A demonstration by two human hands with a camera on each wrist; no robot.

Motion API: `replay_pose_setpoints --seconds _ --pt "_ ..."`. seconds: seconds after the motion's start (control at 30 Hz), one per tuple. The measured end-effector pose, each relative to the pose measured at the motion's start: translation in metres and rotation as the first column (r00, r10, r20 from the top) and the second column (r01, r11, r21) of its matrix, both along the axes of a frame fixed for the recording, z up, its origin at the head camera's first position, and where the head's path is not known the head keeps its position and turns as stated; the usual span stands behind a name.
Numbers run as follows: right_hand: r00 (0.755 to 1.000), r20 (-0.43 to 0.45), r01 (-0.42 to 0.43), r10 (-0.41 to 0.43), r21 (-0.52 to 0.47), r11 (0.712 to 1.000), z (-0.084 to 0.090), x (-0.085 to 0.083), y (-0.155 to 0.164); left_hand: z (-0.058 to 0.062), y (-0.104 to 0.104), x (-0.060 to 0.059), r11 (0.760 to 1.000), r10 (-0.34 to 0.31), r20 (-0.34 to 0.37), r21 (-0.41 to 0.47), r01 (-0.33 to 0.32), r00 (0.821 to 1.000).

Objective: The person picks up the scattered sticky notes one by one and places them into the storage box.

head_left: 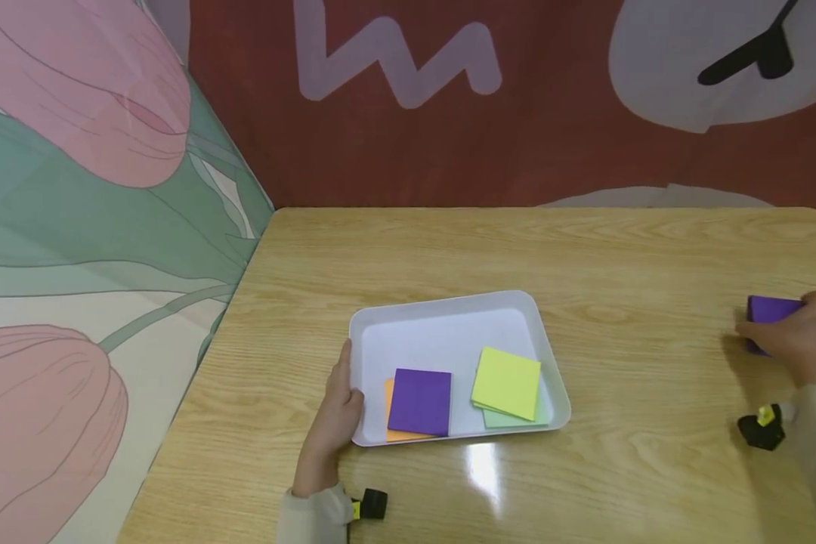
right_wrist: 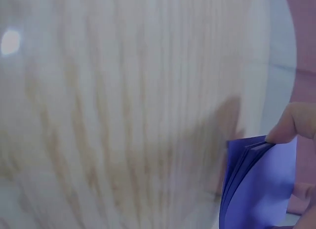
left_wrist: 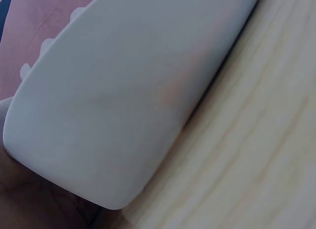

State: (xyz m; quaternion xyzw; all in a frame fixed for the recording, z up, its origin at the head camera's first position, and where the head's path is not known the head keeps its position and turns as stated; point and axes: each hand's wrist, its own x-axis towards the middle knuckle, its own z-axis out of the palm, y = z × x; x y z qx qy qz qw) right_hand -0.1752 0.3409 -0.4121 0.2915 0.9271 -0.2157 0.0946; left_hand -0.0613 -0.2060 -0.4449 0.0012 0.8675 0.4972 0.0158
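Observation:
A white tray point(head_left: 449, 325) lies on the wooden table point(head_left: 619, 257). In it a purple note point(head_left: 419, 402) covers an orange note point(head_left: 389, 408), and a yellow-green note point(head_left: 507, 382) covers a pale green one point(head_left: 517, 418). My left hand point(head_left: 338, 404) lies along the tray's left rim with straight fingers, the thumb at the rim. The left wrist view shows the tray's outer wall point(left_wrist: 128, 91) against my palm. At the table's right edge my right hand point(head_left: 792, 340) holds a purple pad of notes point(head_left: 771, 310). In the right wrist view a fingertip point(right_wrist: 291, 125) lifts the edge of the purple pad point(right_wrist: 256, 184).
A patterned cloth with pink flowers point(head_left: 75, 227) hangs at the left of the table, and a red backdrop point(head_left: 517, 136) stands behind it. Black wrist-worn cameras point(head_left: 761, 431) show near both sleeves. Bare wood lies between the tray and the right hand.

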Motion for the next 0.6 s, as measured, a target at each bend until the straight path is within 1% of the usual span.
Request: replay_pose_setpoints --seconds 0.03,0.07,0.13,0.23,0.3,0.4,0.6 --pt "1.000 -0.006 0.000 0.000 0.002 1.000 -0.002 -0.001 0.003 0.000 0.000 0.000 1.000 0.001 0.000 0.007 -0.001 1.000" --pt "0.999 -0.031 -0.011 0.011 0.007 1.000 -0.008 -0.003 0.007 0.000 0.000 0.000 1.000 0.002 0.001 0.015 -0.002 1.000" --pt "0.996 -0.085 -0.030 0.031 0.018 0.999 -0.022 -0.008 0.016 0.000 -0.001 0.000 1.000 0.004 -0.003 0.023 -0.004 1.000" --pt "0.984 -0.170 -0.050 0.056 0.038 0.998 -0.044 -0.015 0.028 0.001 -0.001 0.001 1.000 0.001 -0.009 0.006 -0.001 1.000" --pt "0.977 -0.202 -0.059 0.066 0.041 0.997 -0.053 -0.016 0.030 0.001 -0.001 0.001 1.000 0.000 -0.014 -0.009 0.000 1.000" --pt "0.971 -0.226 -0.068 0.075 0.042 0.997 -0.059 -0.016 0.029 0.000 0.000 0.001 1.000 0.000 -0.018 -0.010 0.000 1.000" --pt "0.958 -0.277 -0.077 0.073 -0.002 0.997 -0.057 -0.012 0.021 0.002 0.001 0.001 1.000 -0.006 -0.017 -0.015 0.005 1.000"
